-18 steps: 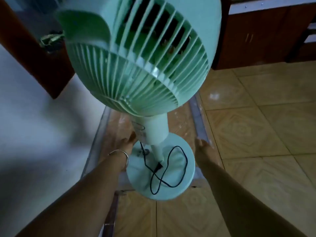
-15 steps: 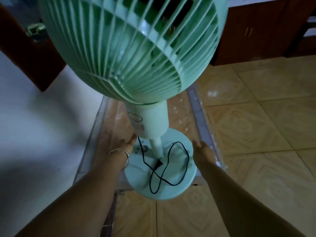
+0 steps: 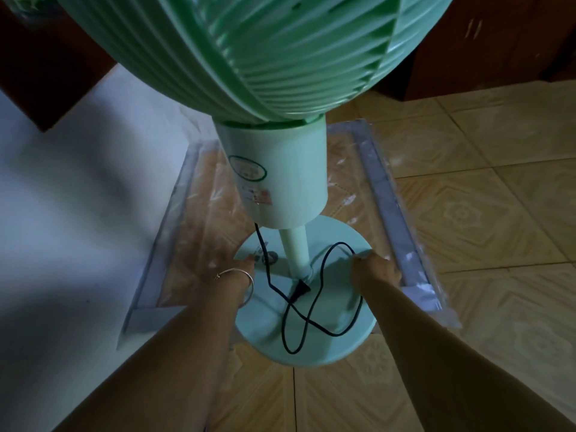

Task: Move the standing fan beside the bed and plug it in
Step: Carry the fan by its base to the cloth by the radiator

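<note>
A mint-green standing fan (image 3: 274,169) fills the upper middle, its grille head close to the camera. Its round base (image 3: 339,344) rests on the floor, partly on a plastic-wrapped frame. A black power cord (image 3: 311,319) lies looped on the base, its plug (image 3: 300,289) beside the pole. My left hand (image 3: 232,275), with a thin bangle on the wrist, grips the base's left rim. My right hand (image 3: 375,269) grips the right rim, fingers curled over the edge next to a cord loop.
A flat plastic-wrapped frame (image 3: 399,232) lies on the tan tiled floor (image 3: 486,219) under the fan. A white wall (image 3: 78,198) runs along the left. Dark wooden furniture (image 3: 498,39) stands at the back right and a dark wooden piece (image 3: 53,63) at the upper left.
I have leaned in, so the fan head looms larger. Both hands have closed in from beside the base onto its rim, left and right.
</note>
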Available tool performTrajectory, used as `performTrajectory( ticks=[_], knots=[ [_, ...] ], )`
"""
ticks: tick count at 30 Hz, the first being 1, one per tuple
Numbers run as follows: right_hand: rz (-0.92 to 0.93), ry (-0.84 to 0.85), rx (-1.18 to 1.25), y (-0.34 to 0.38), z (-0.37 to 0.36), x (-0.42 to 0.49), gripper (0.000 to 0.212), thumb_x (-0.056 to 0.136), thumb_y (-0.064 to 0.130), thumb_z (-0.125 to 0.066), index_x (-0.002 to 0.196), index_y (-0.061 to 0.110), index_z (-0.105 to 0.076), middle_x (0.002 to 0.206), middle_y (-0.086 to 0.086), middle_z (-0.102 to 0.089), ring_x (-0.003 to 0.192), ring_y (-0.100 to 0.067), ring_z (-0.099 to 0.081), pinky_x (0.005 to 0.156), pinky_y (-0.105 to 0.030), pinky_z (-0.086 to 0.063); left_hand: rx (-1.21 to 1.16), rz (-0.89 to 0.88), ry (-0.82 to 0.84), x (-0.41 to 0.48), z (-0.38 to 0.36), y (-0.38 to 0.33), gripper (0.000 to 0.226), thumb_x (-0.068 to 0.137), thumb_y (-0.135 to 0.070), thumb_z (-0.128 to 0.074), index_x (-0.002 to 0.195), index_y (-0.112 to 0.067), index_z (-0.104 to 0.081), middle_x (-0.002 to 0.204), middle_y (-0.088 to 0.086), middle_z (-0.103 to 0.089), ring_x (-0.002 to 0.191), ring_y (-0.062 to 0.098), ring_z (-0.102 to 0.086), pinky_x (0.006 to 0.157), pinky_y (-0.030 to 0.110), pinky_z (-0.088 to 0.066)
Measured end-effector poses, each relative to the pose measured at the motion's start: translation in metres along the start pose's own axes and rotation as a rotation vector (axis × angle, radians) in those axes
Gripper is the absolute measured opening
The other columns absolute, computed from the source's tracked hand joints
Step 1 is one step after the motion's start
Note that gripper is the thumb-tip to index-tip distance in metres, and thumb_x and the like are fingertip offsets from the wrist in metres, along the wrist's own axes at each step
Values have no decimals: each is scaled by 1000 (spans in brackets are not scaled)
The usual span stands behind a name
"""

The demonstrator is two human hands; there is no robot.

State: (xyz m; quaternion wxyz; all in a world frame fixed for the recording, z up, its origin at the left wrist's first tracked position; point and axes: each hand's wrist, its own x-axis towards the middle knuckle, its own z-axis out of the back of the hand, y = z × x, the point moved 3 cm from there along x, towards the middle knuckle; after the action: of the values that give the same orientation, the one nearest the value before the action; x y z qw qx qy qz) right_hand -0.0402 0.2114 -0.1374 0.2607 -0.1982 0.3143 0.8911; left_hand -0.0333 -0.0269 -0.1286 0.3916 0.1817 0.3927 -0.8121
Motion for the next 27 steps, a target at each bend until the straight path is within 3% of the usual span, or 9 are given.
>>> performTrajectory(
  ticks=[9, 15, 19, 22, 27],
  knots=[
    [-58, -15, 114, -5, 6, 9, 44, 89, 35, -51, 121, 6, -60, 120, -20, -64, 112, -40, -59, 97, -46, -51, -96, 52, 30, -1, 1, -2, 60, 95, -37, -43, 136, 6, -45, 139, 23, -50, 124, 40, -52, 105, 48, -43],
    [-68, 18, 163, -4, 10, 9, 48, 86, 38, -55, 121, 5, -59, 120, -20, -63, 112, -41, -59, 96, -49, -52, -122, 97, 40, -4, 4, -7, 62, 96, -31, -46, 143, 6, -33, 146, 25, -41, 130, 40, -45, 108, 46, -38],
    [-87, 3, 223, -5, 8, 10, 50, 85, 36, -56, 125, 5, -55, 125, -19, -60, 117, -41, -55, 99, -50, -48, -95, 97, 63, -4, 0, -15, 74, 95, -47, -41, 145, 6, -28, 148, 24, -38, 133, 39, -40, 112, 45, -33],
    [-91, -11, 266, -3, 5, 10, 49, 85, 34, -58, 124, 4, -54, 124, -18, -59, 117, -40, -55, 99, -50, -48, -20, 101, 11, -1, 0, -15, 83, 93, -52, -38, 149, 5, -16, 157, 23, -21, 143, 36, -26, 116, 41, -23],
    [-102, -22, 292, 1, 6, 9, 51, 89, 36, -59, 127, 3, -50, 128, -19, -55, 121, -39, -52, 103, -47, -45, 131, 46, -47, 1, 9, -19, 82, 92, -55, -34, 148, 4, -23, 157, 23, -23, 143, 36, -28, 114, 40, -25]
  ],
)
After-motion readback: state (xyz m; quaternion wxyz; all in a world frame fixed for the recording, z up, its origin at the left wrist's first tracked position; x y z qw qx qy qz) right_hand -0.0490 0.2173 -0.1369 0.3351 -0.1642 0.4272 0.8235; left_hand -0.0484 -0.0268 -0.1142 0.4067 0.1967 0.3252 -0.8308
